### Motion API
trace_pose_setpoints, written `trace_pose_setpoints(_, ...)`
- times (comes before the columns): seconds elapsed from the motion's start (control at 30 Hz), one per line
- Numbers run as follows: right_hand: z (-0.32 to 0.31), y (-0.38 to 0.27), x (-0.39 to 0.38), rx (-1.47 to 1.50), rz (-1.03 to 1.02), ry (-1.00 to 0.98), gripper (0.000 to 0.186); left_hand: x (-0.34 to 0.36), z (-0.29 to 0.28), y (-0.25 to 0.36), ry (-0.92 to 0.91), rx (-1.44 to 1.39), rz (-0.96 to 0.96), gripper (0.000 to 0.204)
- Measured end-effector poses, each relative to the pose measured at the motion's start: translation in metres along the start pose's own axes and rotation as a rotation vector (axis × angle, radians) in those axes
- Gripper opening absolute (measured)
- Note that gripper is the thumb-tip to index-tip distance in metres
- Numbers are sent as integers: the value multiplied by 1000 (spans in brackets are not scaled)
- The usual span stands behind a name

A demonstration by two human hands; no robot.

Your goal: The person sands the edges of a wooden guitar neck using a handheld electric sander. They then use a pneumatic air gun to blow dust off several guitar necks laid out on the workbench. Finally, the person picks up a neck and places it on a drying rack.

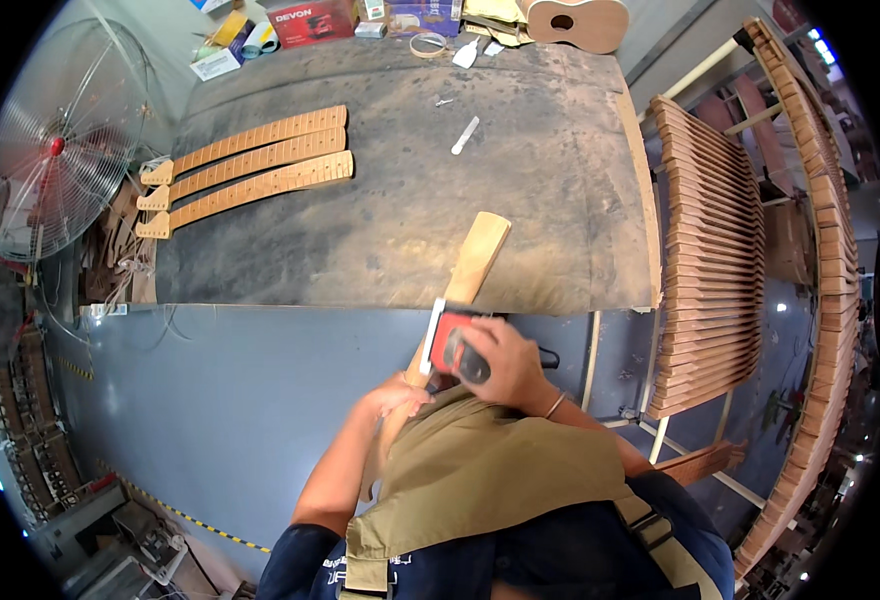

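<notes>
A pale wooden guitar neck (479, 252) slants from the bench's front edge down toward my lap, its wide end lying on the bench top (390, 240). My left hand (400, 394) is closed around the lower part of the neck, near my apron. In my right hand (510, 366) is a red and black power sander (450, 342) with a white edge. Its flat face meets the neck's upper side just off the bench edge. The right hand is slightly smeared, but its fingers wrap over the sander's body.
Three guitar necks with fretboards (260, 155) lie at the bench's left. A white-handled tool (467, 135), a white bottle (466, 53), boxes (310, 20) and a small guitar body (580, 24) lie farther back. A fan (58, 146) stands left; a rack of wooden necks (710, 260) stands right.
</notes>
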State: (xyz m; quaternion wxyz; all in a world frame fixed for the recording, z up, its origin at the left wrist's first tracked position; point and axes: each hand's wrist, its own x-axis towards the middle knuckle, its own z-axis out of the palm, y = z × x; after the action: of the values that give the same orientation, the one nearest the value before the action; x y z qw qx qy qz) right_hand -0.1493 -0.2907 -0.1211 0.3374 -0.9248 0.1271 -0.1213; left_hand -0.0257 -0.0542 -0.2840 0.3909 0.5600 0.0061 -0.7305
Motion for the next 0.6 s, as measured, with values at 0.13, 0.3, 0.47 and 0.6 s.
trace_pose_setpoints(0.13,-3,6,20,-61,71,30,55,-20,22,31,243,165,10,22)
trace_pose_setpoints(0.3,0,6,12,-50,32,-37,56,-17,19,19,160,-23,101,25)
trace_pose_setpoints(0.47,0,7,19,-83,87,-5,58,-15,18,16,164,15,146,27)
trace_pose_setpoints(0.6,-1,14,17,-101,62,30,60,-10,22,4,273,76,176,25)
